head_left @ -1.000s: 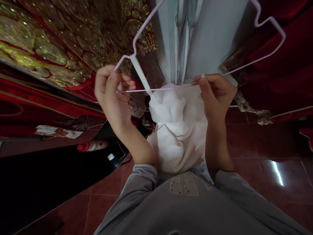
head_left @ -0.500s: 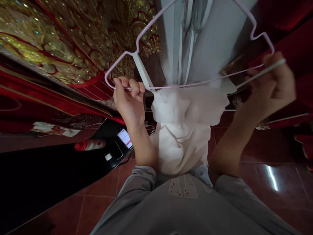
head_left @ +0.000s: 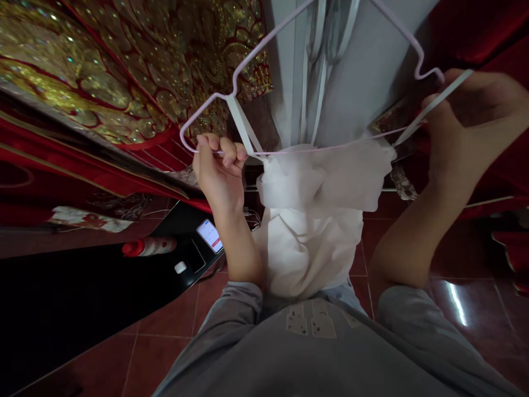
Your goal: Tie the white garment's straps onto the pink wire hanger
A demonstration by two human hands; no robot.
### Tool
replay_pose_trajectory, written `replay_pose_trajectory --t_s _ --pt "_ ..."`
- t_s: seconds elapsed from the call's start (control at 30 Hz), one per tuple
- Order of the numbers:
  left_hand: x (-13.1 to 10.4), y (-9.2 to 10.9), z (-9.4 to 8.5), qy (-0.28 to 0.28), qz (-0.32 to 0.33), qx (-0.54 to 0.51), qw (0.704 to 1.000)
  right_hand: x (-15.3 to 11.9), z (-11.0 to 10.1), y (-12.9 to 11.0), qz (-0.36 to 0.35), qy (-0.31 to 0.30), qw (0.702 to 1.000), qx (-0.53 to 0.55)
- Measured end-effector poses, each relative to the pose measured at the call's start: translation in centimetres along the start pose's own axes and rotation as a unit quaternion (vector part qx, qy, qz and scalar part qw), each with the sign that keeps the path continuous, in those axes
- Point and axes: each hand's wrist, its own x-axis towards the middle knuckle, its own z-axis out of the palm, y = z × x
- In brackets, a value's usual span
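Note:
A pale pink hanger [head_left: 268, 41] is held across the upper middle. My left hand [head_left: 221, 173] is closed around its lower left corner. A white strap [head_left: 243, 125] loops over the hanger's left notch and runs down to a white garment [head_left: 314, 220] that hangs below the bar. My right hand [head_left: 467, 121] is raised at the hanger's right end, thumb and fingers pinching the garment's other strap [head_left: 433, 105], which stretches from the garment's right corner. The right tip of the hanger is partly hidden by my right fingers.
Gold sequined red clothing [head_left: 136, 60] hangs at the upper left, red fabric [head_left: 491, 33] at the upper right. Grey-white panels [head_left: 367, 60] stand behind the hanger. On a black table [head_left: 82, 298] at the left are a red-capped bottle [head_left: 149, 247], a lit phone [head_left: 210, 236] and a small white case [head_left: 181, 267].
My right hand has moved outward to the right, pulling the strap with it. The hanger's right side has shifted left and slightly down; my left hand keeps its hold.

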Motion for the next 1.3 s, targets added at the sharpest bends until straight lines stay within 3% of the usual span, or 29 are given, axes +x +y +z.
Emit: replay_pose_trajectory --t_s 0.17,0.3,0.43,0.5,0.57,0.63,0.7,0.87,0.97,1.13,1.2,1.3 --pt "0.0 -0.3 -0.5 -0.016 0.007 0.000 1.000 1.2 1.4 -1.1 -0.041 -0.069 0.995 -0.064" --pt "-0.4 -0.4 -0.3 -0.032 -0.008 -0.032 0.999 0.7 1.7 -1.5 -0.103 -0.087 0.985 -0.111" --pt "-0.7 -0.7 0.1 -0.012 -0.008 -0.029 0.999 -3.0 3.8 -2.9 -0.168 0.038 0.984 -0.035" --pt "-0.7 -0.8 0.3 -0.002 -0.005 -0.019 1.000 -5.3 5.4 -3.9 -0.119 0.070 0.990 0.021" --pt "-0.6 -0.8 0.3 0.003 0.008 -0.001 1.000 -7.2 6.9 -4.8 -0.070 -0.042 0.997 -0.002" --pt "-0.5 -0.9 0.1 -0.002 0.028 0.013 1.000 -8.2 7.9 -5.2 -0.040 -0.166 0.984 -0.055" --pt "-0.6 -1.2 -0.1 -0.008 0.042 0.008 0.999 -8.6 8.3 -5.4 -0.021 -0.210 0.973 -0.096" --pt "-2.5 -2.7 -1.1 0.008 0.058 0.052 0.997 -9.0 8.4 -5.6 -0.003 -0.155 0.981 -0.118" --pt "-4.3 -2.9 -1.8 -0.035 0.060 0.156 0.985 -9.5 8.4 -5.4 -0.011 -0.153 0.982 -0.107" --pt "-6.1 -1.5 -2.1 -0.112 0.065 0.264 0.956 -9.7 8.3 -5.0 -0.013 -0.143 0.984 -0.105" --pt "-6.0 -0.9 -2.1 -0.135 0.044 0.234 0.962 -9.6 8.4 -4.8 -0.010 -0.141 0.984 -0.104" --pt "-5.1 0.2 -2.2 -0.169 -0.021 0.098 0.981 -9.4 8.4 -4.7 0.001 -0.144 0.983 -0.111"
